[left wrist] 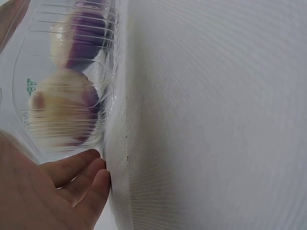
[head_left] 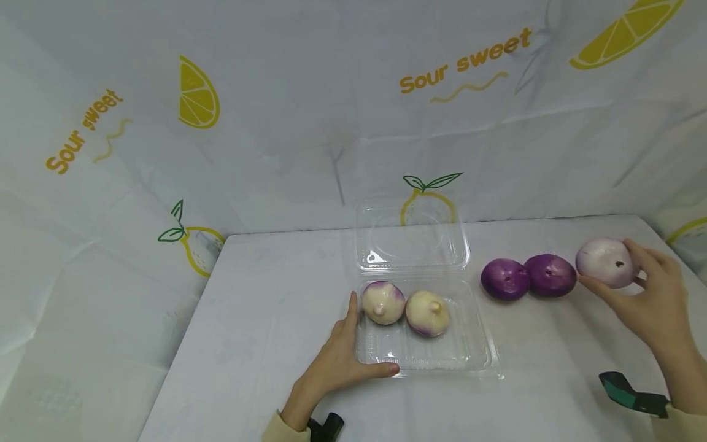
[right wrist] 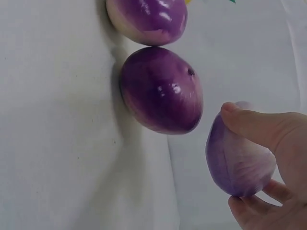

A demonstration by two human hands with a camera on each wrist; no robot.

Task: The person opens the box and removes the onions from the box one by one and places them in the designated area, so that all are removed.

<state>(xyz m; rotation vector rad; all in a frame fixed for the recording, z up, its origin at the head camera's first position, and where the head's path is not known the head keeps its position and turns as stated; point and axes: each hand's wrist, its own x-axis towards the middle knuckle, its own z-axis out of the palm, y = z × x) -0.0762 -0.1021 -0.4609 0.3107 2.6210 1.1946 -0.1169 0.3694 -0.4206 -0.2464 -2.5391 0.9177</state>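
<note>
Pale onion (head_left: 599, 263), dark spot (head_left: 619, 263) toward head camera, long axis sideways, in right hand's (head_left: 658, 297) pinch; left hand (head_left: 343, 355) spread at box (head_left: 436, 355).

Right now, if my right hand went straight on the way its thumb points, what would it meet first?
Your right hand would probably meet the nearer dark purple vegetable first, though the depth between them is hard to judge.

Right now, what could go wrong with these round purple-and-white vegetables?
The rounded pale vegetable could slip, since the right hand grips it between thumb and fingers. That hand might also bump the neighbouring dark purple one and set it rolling. And if the left hand nudges the clear container, the two whitish vegetables inside might roll.
</note>
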